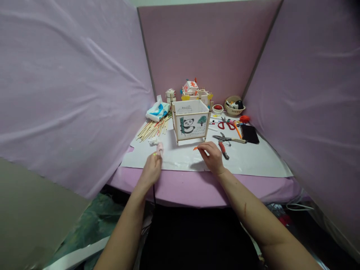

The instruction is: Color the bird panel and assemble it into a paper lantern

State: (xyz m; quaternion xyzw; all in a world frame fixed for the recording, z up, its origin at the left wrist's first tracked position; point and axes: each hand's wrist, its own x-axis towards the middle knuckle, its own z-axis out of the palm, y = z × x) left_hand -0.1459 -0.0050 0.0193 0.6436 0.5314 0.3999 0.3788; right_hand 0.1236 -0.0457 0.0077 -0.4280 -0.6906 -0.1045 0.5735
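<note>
My left hand point(152, 167) is wrapped round a pink glue gun point(160, 147), its black cord hanging over the table edge. Close to the nozzle lies a crumpled white tissue point(153, 141). Between thumb and fingertips, my right hand point(211, 155) pinches a small orange piece point(195, 149), held above the white sheet; its exact shape is too small to tell. Just beyond both hands stands a square lantern frame point(192, 126) of wooden sticks with white panels. A panda and a tree are drawn on its front panel. Neither hand touches it.
Wooden sticks point(152, 130) and a tissue pack point(158, 110) lie left. Right are pliers point(224, 144), red-handled scissors point(226, 125), a black flat object point(249, 134) and a basket point(234, 108). Another decorated lantern point(190, 87) stands behind. Pink cloth walls point(208, 48) enclose the table.
</note>
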